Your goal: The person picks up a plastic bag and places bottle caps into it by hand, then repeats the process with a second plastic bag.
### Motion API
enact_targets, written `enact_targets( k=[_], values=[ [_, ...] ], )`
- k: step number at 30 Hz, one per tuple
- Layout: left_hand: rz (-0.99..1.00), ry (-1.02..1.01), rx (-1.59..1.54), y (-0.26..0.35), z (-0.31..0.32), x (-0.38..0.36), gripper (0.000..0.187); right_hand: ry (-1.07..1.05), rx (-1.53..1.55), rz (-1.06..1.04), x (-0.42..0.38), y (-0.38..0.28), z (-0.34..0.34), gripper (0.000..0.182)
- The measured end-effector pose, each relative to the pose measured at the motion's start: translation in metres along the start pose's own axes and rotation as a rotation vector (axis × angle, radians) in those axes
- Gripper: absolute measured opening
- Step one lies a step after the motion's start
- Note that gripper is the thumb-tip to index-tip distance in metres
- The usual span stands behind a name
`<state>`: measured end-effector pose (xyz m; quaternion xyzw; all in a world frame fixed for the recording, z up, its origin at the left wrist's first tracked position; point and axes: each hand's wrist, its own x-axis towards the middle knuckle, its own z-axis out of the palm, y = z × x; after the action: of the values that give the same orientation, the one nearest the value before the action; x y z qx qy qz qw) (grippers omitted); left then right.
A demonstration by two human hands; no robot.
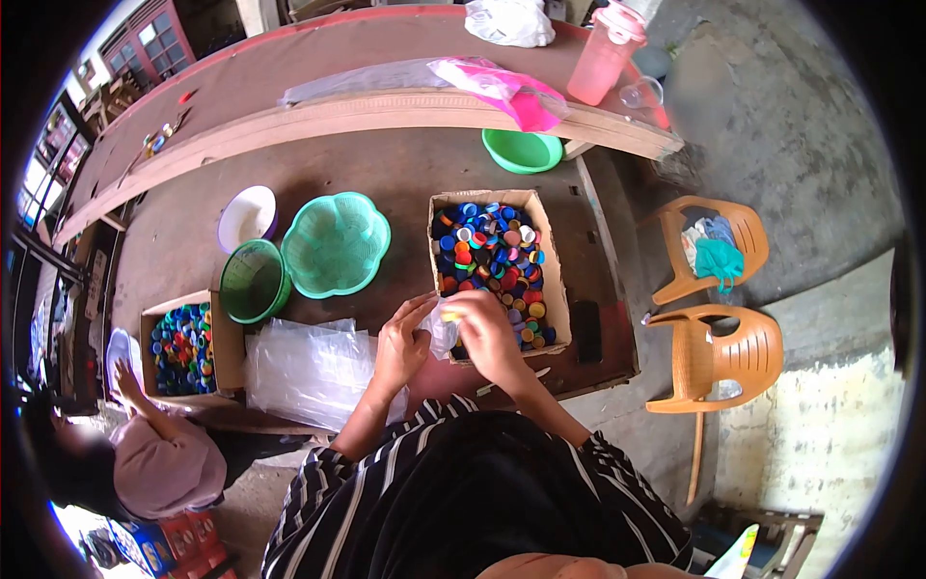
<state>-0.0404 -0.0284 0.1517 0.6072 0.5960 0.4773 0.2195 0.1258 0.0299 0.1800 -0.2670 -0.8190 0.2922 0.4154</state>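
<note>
A clear plastic bag (444, 333) hangs between my two hands at the near left edge of a cardboard box (553, 289) full of colourful bottle caps (492, 251). My left hand (402, 345) has its fingers closed on the bag's left side. In my right hand (485, 336), a yellow cap (450, 316) is pinched at the bag's mouth, over the box's near left corner. Flat clear plastic bags (304, 372) lie in a pile on the table, left of my left hand.
Green baskets (336, 244) and a white-purple bowl (247, 219) stand left of centre. A smaller cap box (229, 343) is at the left, near another person (169, 463). A raised shelf (367, 113) crosses the back. Orange chairs (733, 362) stand right.
</note>
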Motion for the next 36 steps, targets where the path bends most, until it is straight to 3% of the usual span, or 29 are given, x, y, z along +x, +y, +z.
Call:
enact_targets(
  k=[2, 5, 7, 10, 12, 14, 17, 20, 22, 24, 27, 31, 34, 36],
  values=[
    [-0.01, -0.011, -0.004, 0.002, 0.0, 0.002, 0.05, -0.156, -0.188, -0.054, 0.002, -0.003, -0.002, 0.04],
    [-0.002, 0.008, 0.017, -0.006, -0.005, 0.002, 0.051, -0.051, 0.101, 0.126, 0.003, 0.021, -0.01, 0.041],
    [-0.036, 0.021, 0.025, -0.009, -0.012, 0.001, 0.052, 0.119, 0.053, 0.138, -0.001, 0.058, -0.018, 0.034],
    [-0.117, 0.006, 0.012, -0.008, -0.022, 0.002, 0.052, 0.219, -0.098, 0.338, -0.024, 0.13, -0.027, 0.024],
    [-0.071, 0.048, 0.018, -0.011, -0.022, 0.005, 0.053, 0.088, -0.337, 0.477, -0.05, 0.183, -0.026, 0.025],
    [-0.101, 0.051, 0.017, -0.009, -0.024, 0.008, 0.053, -0.05, -0.376, 0.555, -0.069, 0.219, -0.018, 0.025],
    [-0.091, 0.072, 0.009, 0.002, -0.026, 0.013, 0.053, -0.192, -0.571, 0.61, -0.079, 0.223, -0.005, 0.023],
    [0.102, 0.187, 0.079, 0.017, -0.024, 0.018, 0.053, -0.265, -0.689, 0.697, -0.083, 0.233, 0.008, 0.025],
    [0.076, 0.025, 0.139, 0.013, -0.016, 0.02, 0.055, -0.237, -0.714, 0.702, -0.084, 0.237, 0.012, 0.026],
    [-0.03, -0.149, 0.106, 0.003, -0.011, 0.019, 0.055, -0.21, -0.709, 0.699, -0.086, 0.238, 0.014, 0.024],
    [0.012, -0.019, 0.027, 0.013, -0.018, 0.025, 0.054, -0.162, -0.694, 0.636, -0.078, 0.242, 0.01, 0.022],
    [-0.017, 0.003, 0.078, 0.01, -0.015, 0.03, 0.053, -0.145, -0.548, 0.628, -0.079, 0.235, 0.001, 0.028],
    [-0.063, -0.029, 0.063, 0.016, -0.012, 0.028, 0.053, 0.003, -0.262, 0.594, -0.08, 0.238, -0.003, 0.035],
    [-0.021, -0.018, 0.056, 0.013, -0.007, 0.024, 0.052, 0.022, 0.018, 0.732, -0.079, 0.224, -0.011, 0.033]
  ],
)
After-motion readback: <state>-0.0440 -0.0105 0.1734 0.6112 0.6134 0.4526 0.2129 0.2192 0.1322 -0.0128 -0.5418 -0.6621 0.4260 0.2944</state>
